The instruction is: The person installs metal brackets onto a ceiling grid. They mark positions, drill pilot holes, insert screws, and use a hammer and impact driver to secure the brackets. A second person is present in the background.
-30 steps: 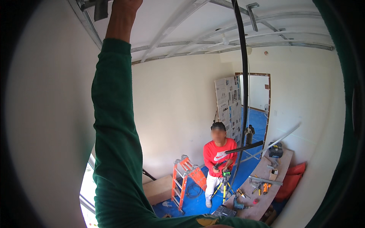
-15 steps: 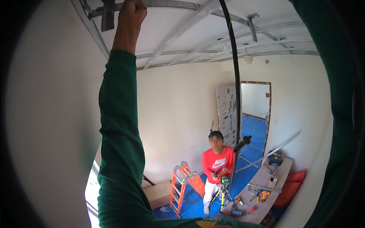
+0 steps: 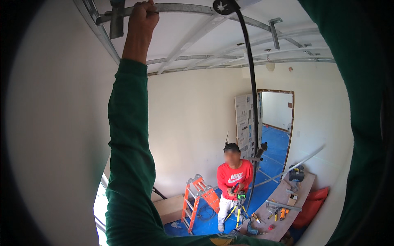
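My left hand [image 3: 142, 24] is raised at the top left, its fingers closed around a metal ceiling channel [image 3: 184, 7]. Just left of the hand, a grey metal strip [image 3: 117, 22] hangs down across the channel. The green sleeve of my left arm [image 3: 129, 135] runs up from the lower edge. At the upper right my other green sleeve [image 3: 334, 45] shows, but the right hand lies outside the picture. A long black cable or strap [image 3: 251, 69] hangs down the middle from a round black part [image 3: 225, 6] with a star-shaped centre.
Below, a person in a red sweatshirt [image 3: 234, 175] stands behind a tripod with a green device [image 3: 241, 197]. An orange folding ladder [image 3: 192, 205] stands to the left. Tools lie on a board [image 3: 283, 189] at right, beside red bags [image 3: 310, 207]. Blue sheeting [image 3: 269, 143] covers the floor.
The round black part has come into view at the top, and the black piece low on the cable has turned. My left hand keeps its grip on the channel; the view has shifted slightly.
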`<control>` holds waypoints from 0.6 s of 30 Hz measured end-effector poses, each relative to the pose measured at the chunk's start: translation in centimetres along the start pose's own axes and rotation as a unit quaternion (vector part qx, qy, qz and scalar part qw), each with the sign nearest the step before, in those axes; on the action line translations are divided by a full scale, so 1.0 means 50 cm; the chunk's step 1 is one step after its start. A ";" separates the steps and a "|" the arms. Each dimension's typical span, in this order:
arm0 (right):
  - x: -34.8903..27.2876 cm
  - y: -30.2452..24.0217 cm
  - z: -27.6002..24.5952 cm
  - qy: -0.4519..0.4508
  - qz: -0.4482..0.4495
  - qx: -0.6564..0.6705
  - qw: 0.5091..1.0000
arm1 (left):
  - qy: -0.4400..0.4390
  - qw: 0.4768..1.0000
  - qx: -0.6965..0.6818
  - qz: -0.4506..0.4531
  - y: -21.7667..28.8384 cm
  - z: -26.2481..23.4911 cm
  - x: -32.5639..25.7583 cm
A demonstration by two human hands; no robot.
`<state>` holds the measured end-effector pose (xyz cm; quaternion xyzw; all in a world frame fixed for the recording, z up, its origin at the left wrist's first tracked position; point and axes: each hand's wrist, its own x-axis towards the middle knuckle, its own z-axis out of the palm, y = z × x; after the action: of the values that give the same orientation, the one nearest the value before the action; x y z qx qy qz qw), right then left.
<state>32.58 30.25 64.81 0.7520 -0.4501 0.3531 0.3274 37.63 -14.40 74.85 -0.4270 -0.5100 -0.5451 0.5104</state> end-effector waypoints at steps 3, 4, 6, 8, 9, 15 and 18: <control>0.002 -0.001 0.001 0.000 -0.001 0.003 1.000 | 0.042 0.997 0.068 0.001 -0.005 0.006 -0.006; 0.003 0.001 0.001 -0.001 -0.001 0.006 1.000 | 0.038 0.998 0.059 0.004 -0.007 0.009 -0.010; 0.003 0.000 0.003 0.001 0.000 0.009 1.000 | 0.027 0.999 0.036 0.011 -0.007 0.018 -0.019; 0.003 -0.003 0.006 0.002 -0.003 0.005 1.000 | 0.024 0.999 0.031 0.009 -0.003 0.025 -0.029; 0.002 -0.007 0.007 0.003 -0.003 0.007 1.000 | 0.025 0.999 0.032 0.011 0.001 0.028 -0.034; 0.000 -0.009 0.013 0.001 -0.003 0.008 1.000 | 0.032 0.996 0.078 -0.003 0.007 0.013 -0.050; -0.002 -0.004 0.019 0.004 0.000 0.011 1.000 | -0.040 0.969 0.238 0.051 0.018 0.004 -0.063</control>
<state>32.97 29.61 64.20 0.7545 -0.4446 0.3608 0.3209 38.89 -13.78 71.86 -0.3397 -0.6228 -0.3637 0.6037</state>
